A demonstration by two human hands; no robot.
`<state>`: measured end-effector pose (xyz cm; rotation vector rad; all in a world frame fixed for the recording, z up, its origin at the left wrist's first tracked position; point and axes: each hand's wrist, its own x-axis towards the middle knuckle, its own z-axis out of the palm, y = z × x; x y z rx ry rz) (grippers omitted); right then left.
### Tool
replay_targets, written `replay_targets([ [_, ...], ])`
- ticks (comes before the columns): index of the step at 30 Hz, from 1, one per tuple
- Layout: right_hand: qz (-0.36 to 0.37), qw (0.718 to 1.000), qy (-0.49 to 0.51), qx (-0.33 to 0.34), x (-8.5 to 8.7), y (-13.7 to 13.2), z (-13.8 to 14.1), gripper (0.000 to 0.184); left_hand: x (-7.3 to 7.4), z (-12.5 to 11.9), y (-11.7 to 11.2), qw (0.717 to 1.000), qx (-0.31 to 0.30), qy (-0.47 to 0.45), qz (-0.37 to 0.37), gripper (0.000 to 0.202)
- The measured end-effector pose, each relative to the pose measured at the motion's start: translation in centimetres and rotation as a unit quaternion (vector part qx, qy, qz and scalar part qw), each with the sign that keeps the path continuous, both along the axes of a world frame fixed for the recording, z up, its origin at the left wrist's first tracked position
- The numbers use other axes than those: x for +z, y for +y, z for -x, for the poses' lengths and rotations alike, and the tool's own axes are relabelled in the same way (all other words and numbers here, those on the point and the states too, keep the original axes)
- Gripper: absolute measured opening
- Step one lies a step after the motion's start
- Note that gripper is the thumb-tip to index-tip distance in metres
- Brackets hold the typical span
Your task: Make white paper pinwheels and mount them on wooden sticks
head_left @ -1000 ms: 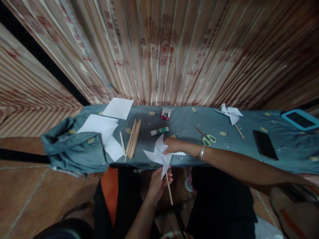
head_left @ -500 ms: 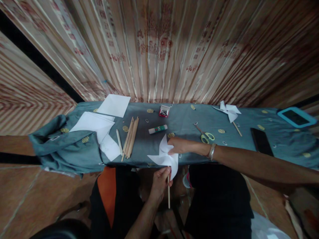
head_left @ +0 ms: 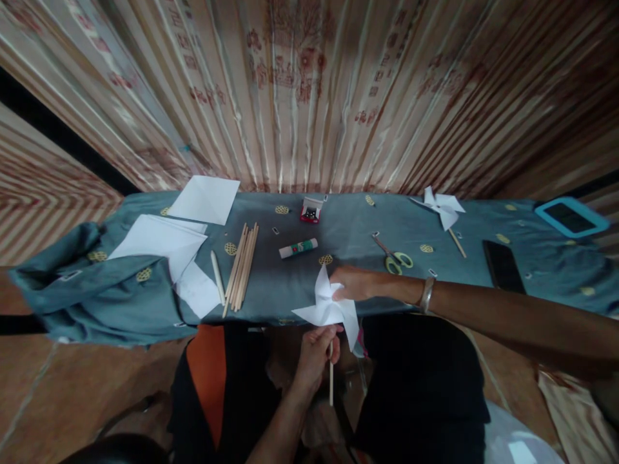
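A white paper pinwheel point(head_left: 329, 310) is at the table's front edge, its blades spread around the middle. Below it, my left hand point(head_left: 316, 354) is closed around its thin wooden stick point(head_left: 331, 383), whose lower end points down between my knees. My right hand point(head_left: 355, 283), with a bracelet at the wrist, reaches in from the right. Its fingers are closed at the pinwheel's centre and upper right blade; the fingertips are partly hidden by the paper. Just beyond lies a glue stick point(head_left: 298, 248), with green-handled scissors point(head_left: 397, 261) to the right.
Wooden sticks point(head_left: 240, 270), a white pen-like stick point(head_left: 217, 277) and white paper sheets point(head_left: 157, 240) lie left on the cloth-covered table point(head_left: 271, 290). A small red box point(head_left: 310, 211) stands at the back. Another pinwheel point(head_left: 442, 207), a phone point(head_left: 503, 265) and a blue-framed device point(head_left: 572, 217) lie right.
The view has shifted slightly, so the table items appear further left. The pinwheel has moved a little to the right and its blades are tilted differently. Both hands keep their places on it.
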<state>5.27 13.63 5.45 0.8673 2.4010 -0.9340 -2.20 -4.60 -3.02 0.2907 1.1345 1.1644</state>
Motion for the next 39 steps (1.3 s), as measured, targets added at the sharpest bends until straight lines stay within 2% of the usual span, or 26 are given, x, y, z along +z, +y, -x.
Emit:
replay_targets([
  [5, 0.008, 0.999, -0.015, 0.047, 0.6, 0.2, 0.4, 0.011, -0.2, -0.1, 0.1, 1.0, 0.003, -0.009, 0.002, 0.049],
  [13, 0.014, 0.997, -0.027, 0.064, 1.0, 0.3, 0.7, 0.013, -0.4, -0.1, 0.1, 1.0, 0.002, -0.014, 0.009, 0.049],
  [26, 0.006, 0.998, -0.044, 0.038, 0.5, 0.6, 0.5, 0.02, -0.1, -0.4, 0.2, 1.0, 0.015, -0.013, 0.014, 0.047],
  [34, 0.002, 0.999, -0.047, 0.001, -0.5, 0.6, 0.1, 0.021, 0.0, -0.8, 0.1, 1.0, 0.016, -0.01, -0.007, 0.047],
  [39, 0.002, 0.999, -0.045, -0.021, -0.4, 0.4, 0.0, 0.022, -0.2, -0.9, 0.2, 1.0, 0.022, -0.017, -0.003, 0.045],
])
